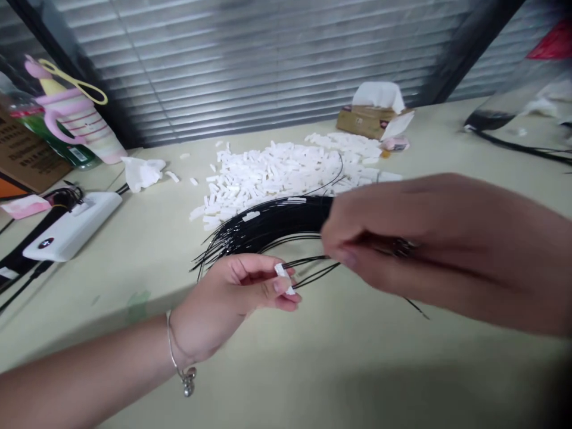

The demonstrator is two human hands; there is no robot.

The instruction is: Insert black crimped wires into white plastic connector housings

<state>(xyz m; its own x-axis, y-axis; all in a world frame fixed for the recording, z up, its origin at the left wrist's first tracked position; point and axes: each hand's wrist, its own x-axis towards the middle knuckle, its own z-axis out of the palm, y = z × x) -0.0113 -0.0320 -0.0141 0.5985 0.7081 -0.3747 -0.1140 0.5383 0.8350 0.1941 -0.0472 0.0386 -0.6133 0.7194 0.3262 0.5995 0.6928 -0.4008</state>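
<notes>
Between thumb and fingers, my left hand pinches a small white connector housing. Several thin black wires run from the housing's right side towards my right hand. That hand is closed round the wires, nearer the camera and somewhat blurred; a wire end pokes out below it. Behind both hands lies a thick curved bundle of black wires, its loose ends fanned out at the left. A few white pieces rest on the bundle, and its right end is hidden by my right hand.
A wide pile of white connector housings spreads behind the bundle. Farther back stands a tissue box. At the left are a white power bank with cables, a crumpled tissue, a striped cup and a cardboard box.
</notes>
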